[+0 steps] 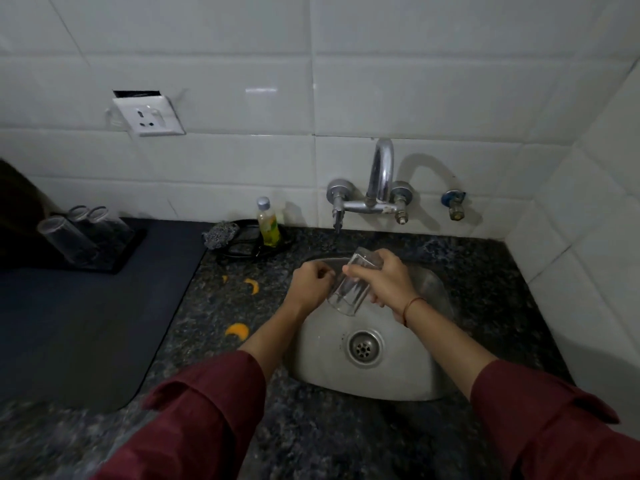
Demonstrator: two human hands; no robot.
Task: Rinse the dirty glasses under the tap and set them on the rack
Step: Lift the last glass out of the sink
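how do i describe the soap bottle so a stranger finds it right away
Find the tap on the tiled wall above the sink. Left of it, on the counter by the wall, sits a black dish. The bottle stands upright on it: clear, yellow-green liquid, grey cap, beside a grey scrubber.

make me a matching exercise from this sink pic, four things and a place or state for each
Things:
1 right hand
2 bottle
3 socket
4 drain

Places or states:
a on the wall
b in the sink bottom
c grips a glass
d on the black dish

Pairs: 1-c; 2-d; 3-a; 4-b
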